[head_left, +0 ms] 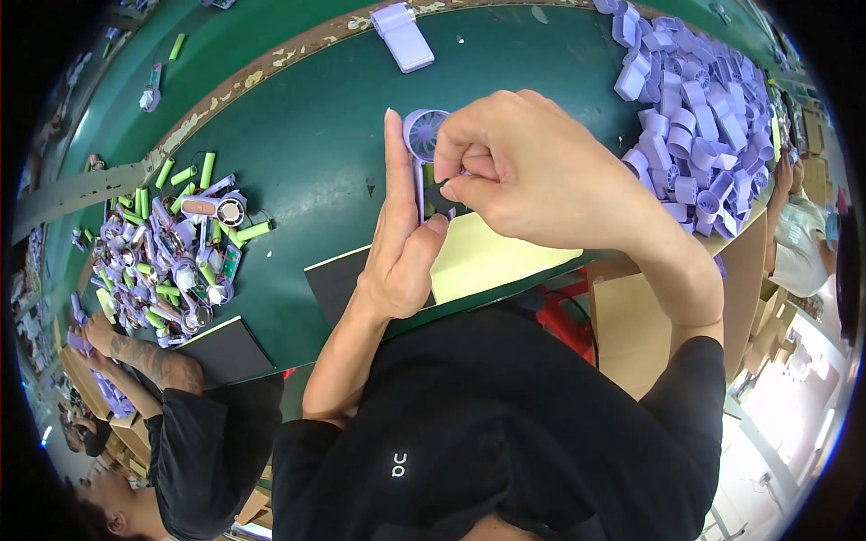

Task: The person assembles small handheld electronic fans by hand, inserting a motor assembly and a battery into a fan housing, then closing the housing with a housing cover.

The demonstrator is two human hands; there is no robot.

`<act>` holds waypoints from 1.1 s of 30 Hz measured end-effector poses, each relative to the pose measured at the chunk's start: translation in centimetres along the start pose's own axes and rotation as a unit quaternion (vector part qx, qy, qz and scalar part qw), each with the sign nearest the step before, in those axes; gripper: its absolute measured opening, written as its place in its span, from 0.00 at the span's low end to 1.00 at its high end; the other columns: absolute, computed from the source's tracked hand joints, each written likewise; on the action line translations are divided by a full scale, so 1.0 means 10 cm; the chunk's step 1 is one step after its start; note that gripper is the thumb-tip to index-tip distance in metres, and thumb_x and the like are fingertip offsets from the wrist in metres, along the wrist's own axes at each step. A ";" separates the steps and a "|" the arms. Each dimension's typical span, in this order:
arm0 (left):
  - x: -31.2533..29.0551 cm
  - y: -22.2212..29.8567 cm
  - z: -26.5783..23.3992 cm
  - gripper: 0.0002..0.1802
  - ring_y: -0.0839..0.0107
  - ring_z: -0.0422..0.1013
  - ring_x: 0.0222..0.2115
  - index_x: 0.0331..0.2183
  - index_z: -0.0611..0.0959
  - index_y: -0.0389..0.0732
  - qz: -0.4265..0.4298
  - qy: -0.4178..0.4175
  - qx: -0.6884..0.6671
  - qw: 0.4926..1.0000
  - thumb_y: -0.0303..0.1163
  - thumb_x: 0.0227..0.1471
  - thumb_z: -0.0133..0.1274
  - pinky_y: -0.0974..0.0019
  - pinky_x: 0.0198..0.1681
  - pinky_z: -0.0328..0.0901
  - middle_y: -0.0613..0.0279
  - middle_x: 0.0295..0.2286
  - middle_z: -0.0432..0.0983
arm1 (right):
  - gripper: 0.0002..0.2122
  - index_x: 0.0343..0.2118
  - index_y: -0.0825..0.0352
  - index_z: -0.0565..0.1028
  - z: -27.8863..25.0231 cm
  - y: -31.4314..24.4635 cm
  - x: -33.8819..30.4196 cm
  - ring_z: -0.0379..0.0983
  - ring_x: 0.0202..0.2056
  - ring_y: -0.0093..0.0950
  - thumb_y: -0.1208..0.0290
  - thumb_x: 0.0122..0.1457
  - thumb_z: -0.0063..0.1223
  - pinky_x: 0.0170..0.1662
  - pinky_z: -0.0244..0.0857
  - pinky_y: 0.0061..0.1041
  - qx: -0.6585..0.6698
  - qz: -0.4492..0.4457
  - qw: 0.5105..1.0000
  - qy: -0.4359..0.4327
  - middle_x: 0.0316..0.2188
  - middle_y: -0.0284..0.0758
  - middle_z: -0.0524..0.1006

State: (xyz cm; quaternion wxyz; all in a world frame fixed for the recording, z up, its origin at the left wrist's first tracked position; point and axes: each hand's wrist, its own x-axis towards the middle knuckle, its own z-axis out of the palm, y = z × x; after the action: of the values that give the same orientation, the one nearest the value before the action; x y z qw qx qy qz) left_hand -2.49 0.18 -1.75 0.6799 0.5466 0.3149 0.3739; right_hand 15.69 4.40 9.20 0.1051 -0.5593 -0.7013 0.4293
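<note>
A small lilac handheld-fan housing (424, 135), with a round grille at its top, stands upright in front of me. My left hand (397, 248) grips its handle between the straight fingers and the thumb. Over the housing's right side, my right hand (523, 167) is closed, thumb and fingers pinched at the handle's open inside. Whatever that pinch holds is hidden or too small to name. Below both hands lie a yellow sheet (505, 261) and a black sheet (338, 281) at the table's near edge.
Lilac fan housings (695, 117) are heaped at the right. At the left is a pile of fan inner parts with green battery cells (171, 243). One lilac housing (404, 41) lies at the far edge. A co-worker (203, 442) sits at the left; a cardboard box (640, 316) stands at the right.
</note>
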 end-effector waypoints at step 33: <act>0.05 -0.31 0.13 0.43 0.43 0.73 0.50 0.70 0.39 0.28 0.098 0.088 0.251 0.959 0.16 0.61 0.41 0.53 0.56 0.66 0.34 0.54 0.69 | 0.02 0.27 0.69 0.81 0.76 0.38 -0.01 0.70 0.19 0.35 0.77 0.52 0.62 0.27 0.64 0.33 0.124 -0.004 0.960 0.251 0.16 0.36 0.72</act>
State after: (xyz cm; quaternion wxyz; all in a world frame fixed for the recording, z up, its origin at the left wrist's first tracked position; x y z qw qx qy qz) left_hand -0.59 -0.41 -4.48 0.4503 0.6928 0.4020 0.3947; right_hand 13.57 0.68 1.85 0.3485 -0.6288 -0.5959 0.3580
